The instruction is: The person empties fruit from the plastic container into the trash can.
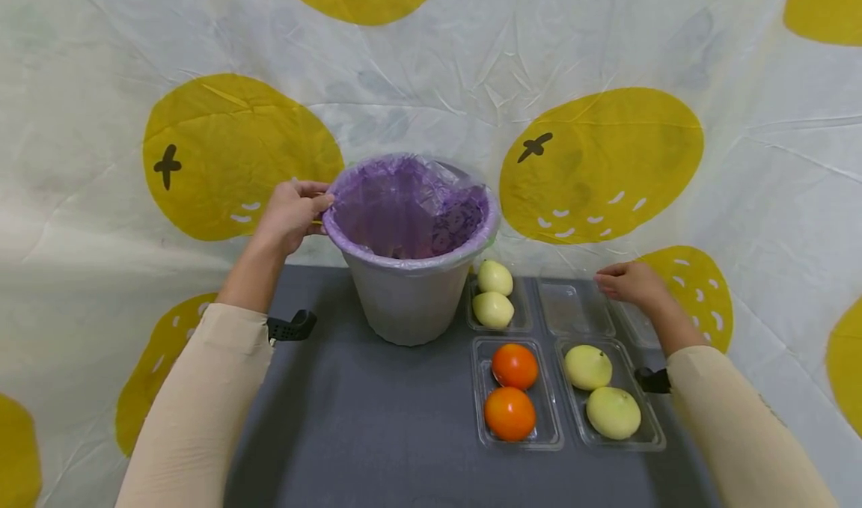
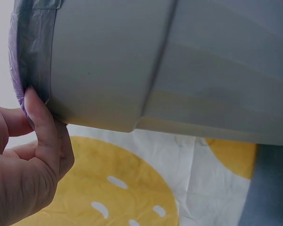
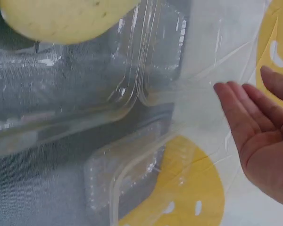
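My left hand pinches the left rim of a white bin lined with a thin purple plastic bag. In the left wrist view, thumb and fingers close over the bag's folded edge. The bin stands on the grey table, its inside bottom hidden. Over at the back right, my right hand hovers by a clear plastic tray that holds no fruit. Its fingers are extended, with nothing in them in the right wrist view.
Right of the bin, a clear tray holds two pale fruits. In front, one tray carries two orange fruits, another two pale yellow-green fruits. Another clear tray lies partly under my right hand. A patterned curtain hangs behind.
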`<state>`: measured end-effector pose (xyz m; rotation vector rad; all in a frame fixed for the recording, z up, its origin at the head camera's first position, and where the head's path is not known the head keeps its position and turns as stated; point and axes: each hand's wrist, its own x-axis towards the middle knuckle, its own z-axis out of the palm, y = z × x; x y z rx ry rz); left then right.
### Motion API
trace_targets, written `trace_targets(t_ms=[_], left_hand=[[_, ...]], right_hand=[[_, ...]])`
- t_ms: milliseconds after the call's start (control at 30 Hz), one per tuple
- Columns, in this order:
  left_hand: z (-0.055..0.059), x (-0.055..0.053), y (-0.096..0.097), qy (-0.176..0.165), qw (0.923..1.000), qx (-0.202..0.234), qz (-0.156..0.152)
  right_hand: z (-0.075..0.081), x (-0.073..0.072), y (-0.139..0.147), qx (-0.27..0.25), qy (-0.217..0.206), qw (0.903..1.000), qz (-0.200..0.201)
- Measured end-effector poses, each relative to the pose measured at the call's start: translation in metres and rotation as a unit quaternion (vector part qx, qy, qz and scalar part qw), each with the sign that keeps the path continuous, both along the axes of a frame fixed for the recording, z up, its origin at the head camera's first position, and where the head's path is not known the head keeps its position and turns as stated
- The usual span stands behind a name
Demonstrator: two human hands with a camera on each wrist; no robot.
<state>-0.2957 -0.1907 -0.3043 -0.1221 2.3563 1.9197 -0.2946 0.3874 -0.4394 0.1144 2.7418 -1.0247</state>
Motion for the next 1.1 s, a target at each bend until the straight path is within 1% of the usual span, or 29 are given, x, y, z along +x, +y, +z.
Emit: trace_targets(t_ms=[167,300,467,567,700,833,900,1000,1100], left_hand=[[0.001,0.000,0.001,0.002,1.0000,0.002,-0.001],[0.001,0.000,-0.001,0.003,1.0000,0.000,-0.006],[0.002,0.001,-0.002,0.005,1.0000,-0.005,-0.004],[0.002,0.002,-0.002,0.003,1.0000,-0.004,-0.004],[0.003,0.002,-0.001,0.001,1.0000,-0.004,-0.005],[0.003,0.002,-0.001,0.004,1.0000,-0.005,-0.007],[0.003,0.002,0.000,0.005,1.0000,-0.003,-0.007],[0.002,0.001,-0.001,0.006,1.0000,0.001,-0.007],[0.001,0.001,-0.001,0.005,1.0000,0.002,-0.007]], right_hand=[[-0.002,-0.002,-0.010,-0.067,0.000,0.9977,0.008],[-0.004,-0.003,-0.020,-0.107,-0.006,0.9938,0.029],[-0.008,-0.008,-0.039,-0.151,-0.026,0.9858,0.069],[-0.012,-0.011,-0.050,-0.168,-0.045,0.9816,0.077],[-0.016,-0.014,-0.065,-0.171,-0.067,0.9798,0.078],[-0.018,-0.015,-0.081,-0.159,-0.069,0.9811,0.085],[-0.020,-0.016,-0.087,-0.155,-0.069,0.9822,0.082],[-0.025,-0.018,-0.094,-0.141,-0.069,0.9841,0.082],[-0.030,-0.021,-0.100,-0.135,-0.079,0.9843,0.081]])
